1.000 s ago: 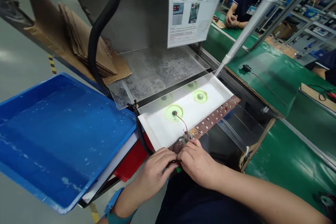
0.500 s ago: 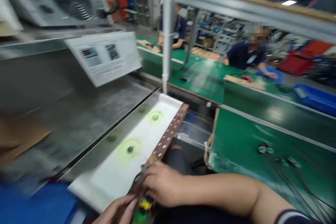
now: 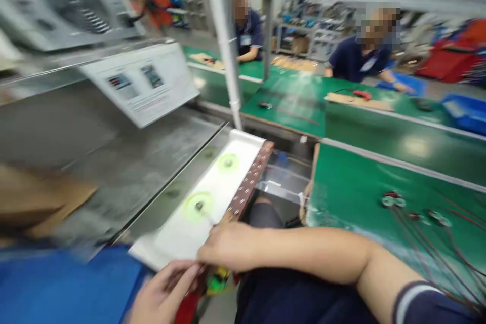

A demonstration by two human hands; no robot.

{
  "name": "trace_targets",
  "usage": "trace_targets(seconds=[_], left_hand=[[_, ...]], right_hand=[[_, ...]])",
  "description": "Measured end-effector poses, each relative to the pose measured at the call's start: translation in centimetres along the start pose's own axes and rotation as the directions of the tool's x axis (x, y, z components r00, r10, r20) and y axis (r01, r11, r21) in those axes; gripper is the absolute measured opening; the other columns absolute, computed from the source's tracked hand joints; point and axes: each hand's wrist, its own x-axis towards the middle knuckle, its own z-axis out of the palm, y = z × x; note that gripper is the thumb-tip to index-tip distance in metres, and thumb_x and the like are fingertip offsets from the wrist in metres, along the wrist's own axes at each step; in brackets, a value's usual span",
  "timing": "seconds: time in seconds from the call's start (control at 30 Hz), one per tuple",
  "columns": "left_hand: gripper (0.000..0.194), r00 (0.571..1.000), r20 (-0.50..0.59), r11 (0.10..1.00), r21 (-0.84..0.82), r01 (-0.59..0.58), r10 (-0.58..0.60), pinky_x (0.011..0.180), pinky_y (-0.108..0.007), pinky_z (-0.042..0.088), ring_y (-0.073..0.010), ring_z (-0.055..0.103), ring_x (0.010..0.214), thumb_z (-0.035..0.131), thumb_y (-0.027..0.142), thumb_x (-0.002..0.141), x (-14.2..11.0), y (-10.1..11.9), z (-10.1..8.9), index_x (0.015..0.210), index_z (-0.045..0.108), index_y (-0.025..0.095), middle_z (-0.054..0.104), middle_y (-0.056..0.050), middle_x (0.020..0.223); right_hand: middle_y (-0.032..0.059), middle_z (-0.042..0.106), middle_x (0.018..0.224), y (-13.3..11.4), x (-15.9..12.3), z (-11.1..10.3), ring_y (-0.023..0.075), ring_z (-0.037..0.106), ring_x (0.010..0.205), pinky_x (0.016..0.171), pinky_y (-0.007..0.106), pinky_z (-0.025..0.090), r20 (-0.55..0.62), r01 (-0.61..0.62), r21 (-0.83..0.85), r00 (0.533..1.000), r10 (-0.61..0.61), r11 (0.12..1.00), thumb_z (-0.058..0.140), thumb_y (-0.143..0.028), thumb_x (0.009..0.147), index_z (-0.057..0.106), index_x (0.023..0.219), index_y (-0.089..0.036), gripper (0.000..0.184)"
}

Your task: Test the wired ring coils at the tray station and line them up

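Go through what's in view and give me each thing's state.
Left hand, raised, fingers curled, blurred.
Right hand, over the near end of the perforated brown strip.
White tray, two green discs on it.
Instruction sheet, tilted.
Wired green discs, lying on the green bench, leads trailing.

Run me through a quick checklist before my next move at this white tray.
1. White tray lying flat against the steel surface: ok.
2. Green-ringed disc nearest the hands resting on the tray: ok.
3. Second green-ringed disc resting on the tray: ok.
4. Perforated brown strip lying along the tray's edge, with the right hand at its near end: ok.
5. Left hand has a firm hold: cannot tell, too blurred.
6. Yellow and green connector under the right hand is secure: cannot tell.
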Motion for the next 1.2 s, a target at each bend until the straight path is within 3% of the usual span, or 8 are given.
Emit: trace_targets(seconds=[0.1, 0.27, 0.37, 0.47, 0.57, 0.67, 0.9, 1.2], left_hand=[[0.034, 0.967, 0.214, 0.979, -0.115, 0.166, -0.139, 0.063, -0.029, 0.053, -0.0210, 0.065, 0.067, 0.070, 0.051, 0.076, -0.9, 0.5, 0.0, 0.079, 0.071, 0.017, 0.070, -0.006, 0.071], [0.024, 0.962, 0.244, 0.985, -0.083, 0.149, -0.125, 0.062, -0.026, 0.044, -0.0171, 0.056, 0.066, 0.066, 0.039, 0.079, -0.7, 1.1, 1.2, 0.070, 0.065, 0.016, 0.065, -0.004, 0.068], [0.026, 0.963, 0.228, 0.978, -0.119, 0.173, -0.143, 0.057, -0.024, 0.038, -0.0134, 0.048, 0.059, 0.068, 0.040, 0.078, -0.4, 1.4, 1.2, 0.069, 0.063, 0.016, 0.056, 0.000, 0.061], [0.032, 0.942, 0.254, 0.927, -0.247, 0.282, -0.219, 0.056, -0.023, 0.037, -0.0118, 0.045, 0.056, 0.073, 0.047, 0.075, -0.1, 1.5, 0.7, 0.075, 0.063, 0.017, 0.053, 0.003, 0.058], [0.039, 0.903, 0.287, 0.866, -0.298, 0.401, -0.320, 0.052, -0.022, 0.034, -0.0104, 0.044, 0.052, 0.076, 0.052, 0.072, -0.2, 1.4, 0.5, 0.077, 0.061, 0.017, 0.053, 0.003, 0.054], [0.041, 0.887, 0.289, 0.851, -0.287, 0.440, -0.361, 0.049, -0.021, 0.031, -0.0097, 0.044, 0.050, 0.077, 0.054, 0.071, -0.3, 1.3, 0.6, 0.077, 0.060, 0.017, 0.056, 0.002, 0.055], [0.035, 0.916, 0.264, 0.898, -0.243, 0.368, -0.304, 0.052, -0.021, 0.037, -0.0105, 0.048, 0.054, 0.075, 0.049, 0.074, -0.5, 0.8, 0.9, 0.079, 0.062, 0.016, 0.056, 0.002, 0.058], [0.022, 0.982, 0.188, 1.000, -0.018, 0.022, -0.018, 0.061, -0.025, 0.044, -0.0153, 0.056, 0.067, 0.062, 0.040, 0.089, -1.4, -0.6, 1.0, 0.081, 0.063, 0.019, 0.063, -0.003, 0.076]], right_hand=[[0.0054, 0.066, 0.085, 0.7, 0.0, 1.0, 0.0201, 0.057, 0.085, 0.074, 0.032, 0.041, -0.052, 0.107, 0.025, 0.993, -0.105, 0.994, 0.058, -0.029, 0.098, 0.066, 0.090, -0.016, 0.018], [0.0057, 0.062, 0.084, 0.7, 0.2, 1.9, 0.0204, 0.053, 0.086, 0.076, 0.033, 0.041, -0.075, 0.148, 0.035, 0.987, -0.145, 0.988, 0.062, -0.030, 0.096, 0.067, 0.086, -0.016, 0.018], [0.0095, 0.064, 0.097, 0.2, -0.3, 2.1, 0.0209, 0.053, 0.094, 0.084, 0.034, 0.044, -0.202, 0.071, 0.051, 0.978, -0.059, 0.996, 0.058, -0.025, 0.098, 0.066, 0.089, -0.014, 0.016], [0.0130, 0.063, 0.115, 0.0, -1.8, 2.5, 0.0231, 0.052, 0.107, 0.092, 0.038, 0.045, -0.408, -0.014, 0.169, 0.909, 0.083, 0.986, 0.054, -0.022, 0.099, 0.065, 0.101, -0.015, 0.013], [0.0113, 0.065, 0.104, 0.0, -3.9, 3.3, 0.0212, 0.055, 0.098, 0.087, 0.037, 0.048, -0.500, -0.032, 0.360, 0.837, 0.222, 0.932, 0.054, -0.021, 0.098, 0.063, 0.105, -0.016, 0.012], [0.0083, 0.065, 0.092, -0.1, -5.5, 4.3, 0.0188, 0.057, 0.087, 0.081, 0.033, 0.049, -0.473, -0.046, 0.503, 0.821, 0.320, 0.863, 0.054, -0.022, 0.098, 0.063, 0.097, -0.016, 0.010], [0.0061, 0.066, 0.086, -1.5, -5.9, 5.3, 0.0170, 0.059, 0.080, 0.076, 0.029, 0.048, -0.309, -0.129, 0.573, 0.881, 0.359, 0.809, 0.058, -0.022, 0.096, 0.066, 0.096, -0.016, 0.010], [0.0072, 0.066, 0.089, -1.1, -6.7, 6.1, 0.0172, 0.060, 0.082, 0.078, 0.028, 0.049, -0.221, -0.199, 0.556, 0.900, 0.374, 0.807, 0.058, -0.023, 0.096, 0.067, 0.097, -0.016, 0.011]])
